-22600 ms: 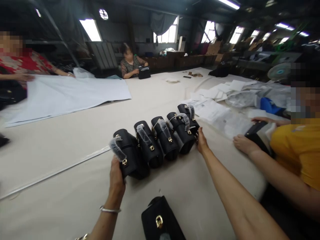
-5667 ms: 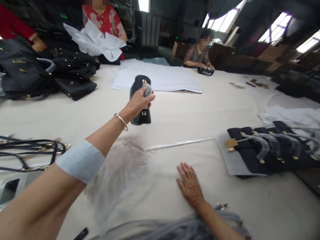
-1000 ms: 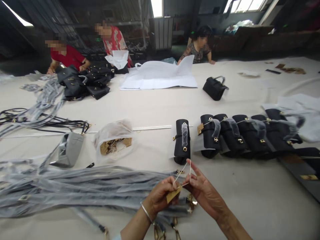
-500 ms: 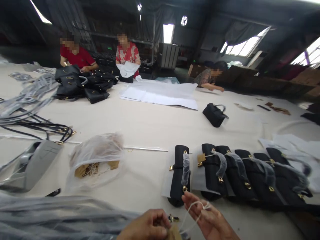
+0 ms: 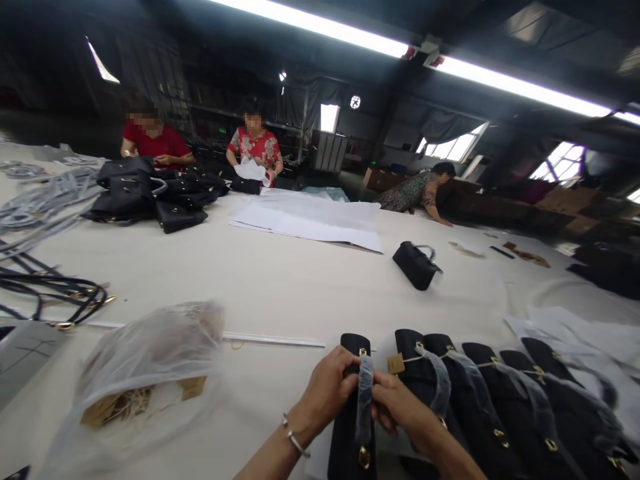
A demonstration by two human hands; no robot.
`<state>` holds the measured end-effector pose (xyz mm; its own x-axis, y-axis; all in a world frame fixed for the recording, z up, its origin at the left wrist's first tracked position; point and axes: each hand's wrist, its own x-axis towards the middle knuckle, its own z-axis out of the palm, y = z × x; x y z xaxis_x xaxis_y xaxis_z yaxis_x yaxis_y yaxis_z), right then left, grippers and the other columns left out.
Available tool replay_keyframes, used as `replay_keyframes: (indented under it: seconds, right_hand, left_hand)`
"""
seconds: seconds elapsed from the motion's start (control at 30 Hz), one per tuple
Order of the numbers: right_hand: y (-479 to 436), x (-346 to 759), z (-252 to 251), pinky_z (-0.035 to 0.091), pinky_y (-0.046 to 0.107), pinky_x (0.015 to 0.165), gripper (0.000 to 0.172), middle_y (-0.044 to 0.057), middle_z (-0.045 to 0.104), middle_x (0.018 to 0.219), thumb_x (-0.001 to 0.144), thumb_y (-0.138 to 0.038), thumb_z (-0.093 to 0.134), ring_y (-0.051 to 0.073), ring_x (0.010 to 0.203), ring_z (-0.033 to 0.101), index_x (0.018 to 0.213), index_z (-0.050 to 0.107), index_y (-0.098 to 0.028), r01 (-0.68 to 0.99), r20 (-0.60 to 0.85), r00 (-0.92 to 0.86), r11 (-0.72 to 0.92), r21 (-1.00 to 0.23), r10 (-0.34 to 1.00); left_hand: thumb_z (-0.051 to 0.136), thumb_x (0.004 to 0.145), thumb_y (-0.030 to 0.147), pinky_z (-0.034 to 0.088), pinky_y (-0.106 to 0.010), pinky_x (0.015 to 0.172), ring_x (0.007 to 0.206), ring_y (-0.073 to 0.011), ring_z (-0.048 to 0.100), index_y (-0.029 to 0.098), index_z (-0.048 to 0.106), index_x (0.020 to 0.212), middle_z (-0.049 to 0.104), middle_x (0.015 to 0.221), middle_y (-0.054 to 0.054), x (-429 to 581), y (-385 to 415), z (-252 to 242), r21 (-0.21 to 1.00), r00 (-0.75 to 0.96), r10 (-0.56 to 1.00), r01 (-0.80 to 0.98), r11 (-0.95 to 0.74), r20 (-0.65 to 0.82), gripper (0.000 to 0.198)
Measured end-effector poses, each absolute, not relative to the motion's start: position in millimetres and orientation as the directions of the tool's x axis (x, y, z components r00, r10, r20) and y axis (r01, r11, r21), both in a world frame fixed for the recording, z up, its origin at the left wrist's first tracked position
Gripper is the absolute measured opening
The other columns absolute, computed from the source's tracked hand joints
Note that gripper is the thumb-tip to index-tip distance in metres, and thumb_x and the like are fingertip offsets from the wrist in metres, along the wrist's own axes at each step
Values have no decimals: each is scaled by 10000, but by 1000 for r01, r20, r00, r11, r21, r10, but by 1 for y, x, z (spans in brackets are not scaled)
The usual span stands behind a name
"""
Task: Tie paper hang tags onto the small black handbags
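Note:
A black handbag (image 5: 345, 427) lies in front of me with its wrapped handle (image 5: 365, 400) uppermost and gold hardware at both handle ends. My left hand (image 5: 330, 383) is closed at the left side of this handle, near its far end. From the right, my right hand (image 5: 403, 403) meets the handle with its fingers curled together. What the fingertips pinch is hidden; no tag or cord shows between them. Just to the right, a brown paper tag (image 5: 395, 363) hangs by a pale cord from a neighbouring black handbag (image 5: 410, 343).
Several more black handbags (image 5: 480, 400) stand in a row at right. A translucent bag of tags (image 5: 150, 353) sits at left, beyond it black straps (image 5: 50, 287). One handbag (image 5: 416, 265) stands mid-table. White sheets (image 5: 310, 220), piled bags (image 5: 145, 193) and three people are across the table.
Both hands have moved forward from the near table edge to the handbag's handle. The tag and looped cord they held are out of sight. The view has tilted up.

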<state>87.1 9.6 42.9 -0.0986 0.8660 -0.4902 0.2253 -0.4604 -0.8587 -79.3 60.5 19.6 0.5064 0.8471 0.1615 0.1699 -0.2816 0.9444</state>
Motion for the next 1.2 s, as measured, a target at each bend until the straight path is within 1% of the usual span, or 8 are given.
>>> replay_keyframes:
  seconds: [0.23,0.47,0.6,0.77,0.9,1.03,1.13,1.2]
  right_hand:
    - [16,91,45,350,162,393,226,-33,560,527,724,-348,583,72,412,463,824,620,-149,181,-535,-215,-505,-844,817]
    - [13,98,55,410,204,500,329,20,654,622,678,-386,774,112,517,566,842,663,-124,143,-503,-142,-485,-863,853]
    - [5,117,61,458,222,644,294,41,708,680,694,-321,804,121,627,615,859,663,-124,130,-442,-119,-428,-895,889]
    - [2,117,66,498,226,567,417,3,690,678,751,-361,795,155,663,652,1095,645,-181,-226,-416,-92,-426,-876,905]
    - [6,106,64,575,244,593,319,99,751,953,754,-395,806,239,906,719,941,707,-155,-534,-483,-91,-452,-714,871]
    - [4,98,59,596,209,759,490,117,697,1221,666,-217,858,210,1032,702,1131,709,-171,-701,-425,-183,-421,-576,886]
    - [3,91,56,583,207,843,473,102,700,1218,662,-254,878,196,1066,687,1101,721,-177,-697,-407,-94,-352,-625,909]
    - [5,88,56,603,242,775,406,100,734,1103,660,-305,885,205,963,711,1010,732,-167,-602,-428,0,-342,-722,904]
  left_hand:
    - [599,868,224,371,-304,732,784,-205,551,236,715,817,628,830,-49,-74,55,2,936,486,863,222,-274,137,127]
    - [609,857,311,340,-304,685,692,-187,482,223,587,677,576,728,-28,-82,60,6,947,335,938,266,-183,87,202]
    - [593,850,467,425,-288,681,755,-187,535,189,559,729,578,759,-24,-92,68,16,970,419,897,-126,209,-138,305]
    - [738,764,427,467,-249,686,700,-128,542,164,513,672,562,727,-3,-86,68,26,622,565,795,-547,561,-220,358]
    - [788,727,396,428,-204,593,586,-88,484,155,525,663,465,601,41,-75,72,27,523,563,792,-613,592,-236,363]
    - [840,668,368,354,-169,512,536,-56,424,140,551,706,409,584,69,-70,77,24,491,554,784,-619,613,-280,369]
    - [838,644,318,312,-160,484,518,-45,398,141,535,680,386,567,76,-66,79,21,520,550,788,-605,603,-275,352]
    - [830,631,310,279,-160,457,496,-42,375,141,540,686,372,550,81,-61,80,17,523,534,791,-601,604,-300,340]
